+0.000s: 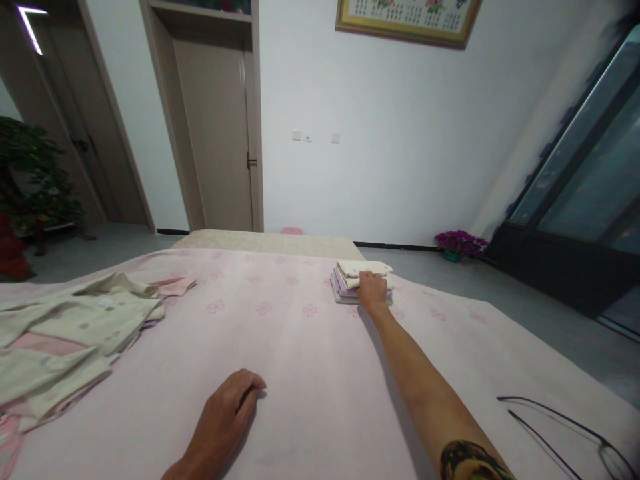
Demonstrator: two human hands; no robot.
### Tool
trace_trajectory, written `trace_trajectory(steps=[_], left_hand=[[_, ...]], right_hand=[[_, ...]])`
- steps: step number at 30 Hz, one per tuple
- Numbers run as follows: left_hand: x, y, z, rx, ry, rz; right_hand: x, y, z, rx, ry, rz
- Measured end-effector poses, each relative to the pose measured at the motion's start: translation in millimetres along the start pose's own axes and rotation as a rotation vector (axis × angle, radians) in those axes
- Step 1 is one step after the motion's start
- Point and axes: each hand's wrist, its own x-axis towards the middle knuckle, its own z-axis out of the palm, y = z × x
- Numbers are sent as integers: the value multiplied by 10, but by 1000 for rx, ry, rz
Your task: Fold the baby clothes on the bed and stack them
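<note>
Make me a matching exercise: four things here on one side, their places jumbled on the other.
1. Right hand
2. Loose clothes
3. Glasses
4. Purple flowers

A. On the floor
B. Left side of the pink cloth
C. On the folded pile
D. Near right part of the cloth

Pairs: 1-C, 2-B, 3-D, 4-A

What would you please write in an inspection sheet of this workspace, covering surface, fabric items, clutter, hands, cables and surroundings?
Surface: pale pink cloth with flower prints.
Fabric items: folded stack farther off, right of centre; garments spread loosely at left.
Clutter: glasses at lower right, partly out of frame.
Hands: right hand on the folded stack, grip unclear; left hand low at the cloth, fingers bent, nothing visible in it.
Cables: nothing seen.
Surroundings: shut door, framed picture, purple flowers.
</note>
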Motion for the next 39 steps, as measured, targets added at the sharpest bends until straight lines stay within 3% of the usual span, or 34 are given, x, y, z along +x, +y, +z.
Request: trace_trajectory(steps=[4, 10, 15, 20, 26, 31, 35, 39], left_hand=[[-1, -22, 12, 0, -11, 8], [-6, -62, 26, 4, -10, 13], [-2, -65, 28, -7, -20, 5], [9, -35, 13, -8, -30, -13], [-3, -43, 18, -9, -39, -16], [3, -36, 15, -22, -50, -9], [6, -45, 21, -9, -53, -7], [3, -65, 34, 11, -52, -4]], right_hand=[[-65, 39, 58, 21, 3, 30], [92, 328, -61, 26, 25, 124], [212, 542, -140, -12, -50, 80], [307, 592, -132, -63, -129, 36], [308, 520, -138, -100, -124, 5], [185, 316, -134, -76, 9, -61], [39, 97, 64, 38, 65, -318], [-59, -59, 282, 59, 3, -269]])
